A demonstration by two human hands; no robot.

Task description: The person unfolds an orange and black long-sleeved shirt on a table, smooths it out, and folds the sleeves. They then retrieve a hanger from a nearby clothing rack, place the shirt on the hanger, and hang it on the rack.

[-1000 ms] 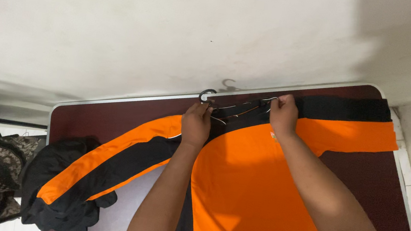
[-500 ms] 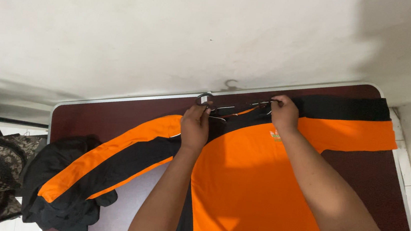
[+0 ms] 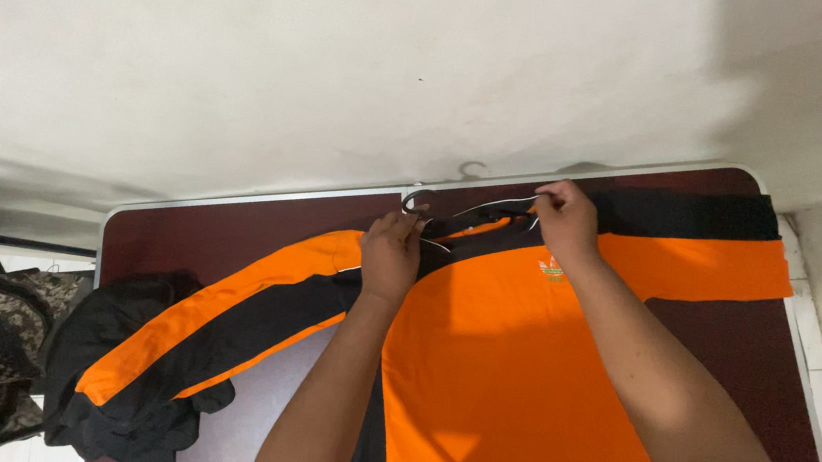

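We had 1 shirt (image 3: 508, 371) on worktop (image 3: 230, 229); L hand (image 3: 391, 251) & R hand (image 3: 565, 221) both pinched its collar, 1 hanger (image 3: 421, 202) inside.

Maroon table (image 3: 230, 229) under orange-black jersey (image 3: 508, 371), dark garment (image 3: 110, 333)

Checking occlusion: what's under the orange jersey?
The orange jersey lies on a dark red table. A hanger hook shows at the collar; the rest is covered.
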